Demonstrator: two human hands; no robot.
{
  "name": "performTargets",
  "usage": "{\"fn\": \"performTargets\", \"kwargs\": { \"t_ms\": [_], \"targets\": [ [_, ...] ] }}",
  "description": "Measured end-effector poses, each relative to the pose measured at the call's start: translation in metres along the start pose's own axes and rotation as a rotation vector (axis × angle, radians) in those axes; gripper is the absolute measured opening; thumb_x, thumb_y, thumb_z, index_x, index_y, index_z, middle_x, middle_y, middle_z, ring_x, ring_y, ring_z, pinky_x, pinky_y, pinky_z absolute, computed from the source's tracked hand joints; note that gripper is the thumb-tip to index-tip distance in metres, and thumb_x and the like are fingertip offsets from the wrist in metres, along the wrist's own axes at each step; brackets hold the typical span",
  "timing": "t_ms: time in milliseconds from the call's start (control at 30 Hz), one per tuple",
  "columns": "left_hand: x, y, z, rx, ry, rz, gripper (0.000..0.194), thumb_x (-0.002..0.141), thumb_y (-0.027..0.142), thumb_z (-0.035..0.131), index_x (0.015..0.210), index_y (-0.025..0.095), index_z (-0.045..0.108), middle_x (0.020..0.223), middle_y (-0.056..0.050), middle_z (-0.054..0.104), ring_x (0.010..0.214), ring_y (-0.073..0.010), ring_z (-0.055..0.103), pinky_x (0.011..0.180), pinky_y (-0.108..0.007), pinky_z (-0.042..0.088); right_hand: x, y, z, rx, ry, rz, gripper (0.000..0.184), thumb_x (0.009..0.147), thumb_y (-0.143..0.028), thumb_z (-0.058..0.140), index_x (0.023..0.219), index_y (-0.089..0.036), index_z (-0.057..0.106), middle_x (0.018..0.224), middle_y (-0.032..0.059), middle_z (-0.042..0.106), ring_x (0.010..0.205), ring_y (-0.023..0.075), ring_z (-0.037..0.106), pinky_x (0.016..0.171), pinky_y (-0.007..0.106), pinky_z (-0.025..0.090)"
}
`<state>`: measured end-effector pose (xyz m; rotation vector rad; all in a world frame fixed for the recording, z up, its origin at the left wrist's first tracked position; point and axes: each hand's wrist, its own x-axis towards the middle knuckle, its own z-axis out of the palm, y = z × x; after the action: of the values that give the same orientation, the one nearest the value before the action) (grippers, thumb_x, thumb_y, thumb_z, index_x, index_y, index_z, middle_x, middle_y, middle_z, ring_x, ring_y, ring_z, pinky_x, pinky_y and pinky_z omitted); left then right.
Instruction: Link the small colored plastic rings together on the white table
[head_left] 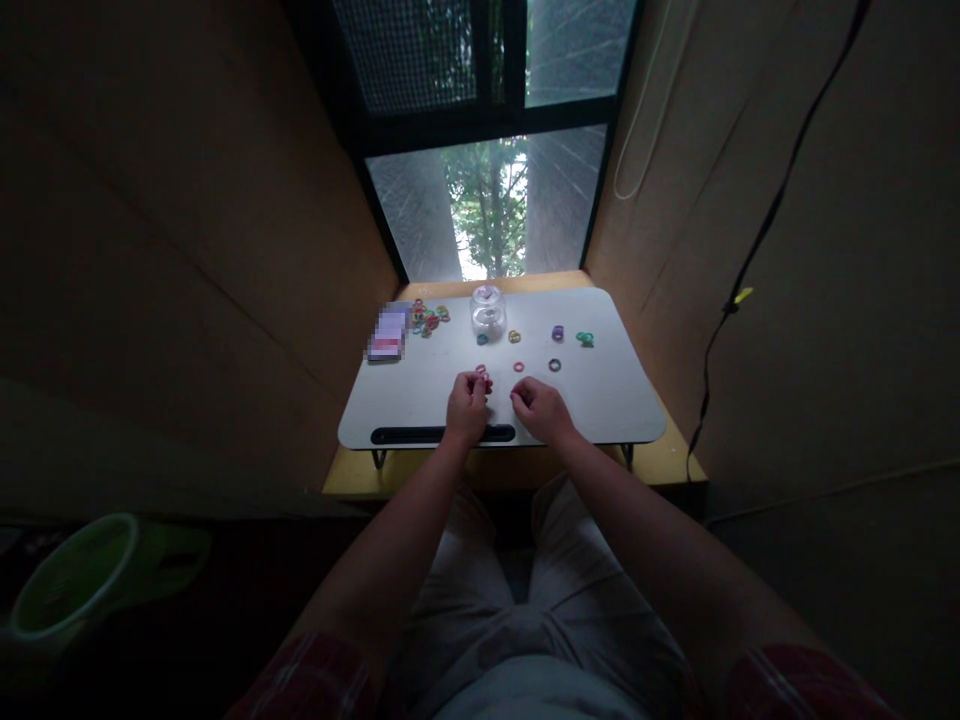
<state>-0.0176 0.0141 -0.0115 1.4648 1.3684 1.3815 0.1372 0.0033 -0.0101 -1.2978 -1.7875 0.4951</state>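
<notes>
Near the front of the white lap table (600, 410), my left hand (466, 408) is closed, with small pink rings (481, 371) like hair ties at its fingertips. To its right, my right hand (544, 408) has its fingers drawn together in a pinch; what is in them, if anything, is too small to make out. Just beyond the hands lie a red ring (519, 367) and a dark grey ring (555, 365). Farther back is a row with a blue ring (482, 340), yellow rings (514, 337), purple rings (557, 333) and green rings (585, 339).
A clear jar (488, 312) stands at the back of the table. Left of it are a pile of mixed coloured rings (427, 319) and a phone-like flat object (389, 332), partly blurred. A black slot (405, 435) runs along the front edge. A window (487, 200) is behind.
</notes>
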Motion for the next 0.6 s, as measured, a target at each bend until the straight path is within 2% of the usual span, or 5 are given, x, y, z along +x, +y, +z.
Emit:
{"fn": "performTargets", "kwargs": {
  "t_ms": [133,200,300,467,600],
  "targets": [
    [-0.002,0.004,0.000,0.069,-0.042,0.002,0.019,0.090,0.037,0.045,0.090,0.019,0.049,0.083,-0.003,0.064,0.075,-0.0119,0.060,0.070,-0.025,0.047,0.000,-0.001,-0.001,0.009,-0.001,0.004,0.011,0.081,-0.025,0.052,0.077,-0.019,0.059,0.065,-0.0009,0.058,0.058,0.0117,0.050,0.057,0.022,0.037],
    [-0.004,0.006,0.000,0.133,-0.100,0.037,0.017,0.090,0.035,0.045,0.088,0.019,0.050,0.078,-0.001,0.064,0.074,-0.0117,0.060,0.074,-0.025,0.046,0.000,-0.001,0.000,0.044,0.004,0.020,0.014,0.081,-0.025,0.052,0.089,-0.018,0.062,0.066,-0.0014,0.059,0.056,0.0110,0.050,0.058,0.022,0.039],
    [-0.007,0.010,-0.001,0.219,-0.197,0.063,0.016,0.090,0.034,0.045,0.088,0.019,0.052,0.079,0.000,0.065,0.071,-0.0115,0.060,0.071,-0.025,0.045,0.000,-0.001,0.000,0.106,-0.005,0.027,0.029,0.081,-0.023,0.052,0.109,-0.018,0.061,0.073,-0.0009,0.062,0.054,0.0096,0.051,0.059,0.022,0.042],
    [-0.008,0.013,-0.002,0.288,-0.217,0.064,0.016,0.090,0.033,0.045,0.089,0.019,0.054,0.080,0.000,0.066,0.070,-0.0116,0.060,0.066,-0.024,0.043,0.000,0.002,0.001,0.130,-0.006,0.006,0.025,0.082,-0.023,0.052,0.102,-0.019,0.066,0.082,0.0024,0.066,0.062,0.0114,0.056,0.064,0.024,0.045],
    [-0.009,0.015,-0.001,0.382,-0.243,0.087,0.018,0.088,0.036,0.048,0.087,0.020,0.056,0.078,0.001,0.066,0.068,-0.0119,0.058,0.065,-0.024,0.042,0.001,0.002,0.002,0.136,0.017,-0.002,0.030,0.083,-0.023,0.052,0.110,-0.019,0.063,0.082,0.0020,0.066,0.060,0.0113,0.055,0.065,0.025,0.045]
  ]
}}
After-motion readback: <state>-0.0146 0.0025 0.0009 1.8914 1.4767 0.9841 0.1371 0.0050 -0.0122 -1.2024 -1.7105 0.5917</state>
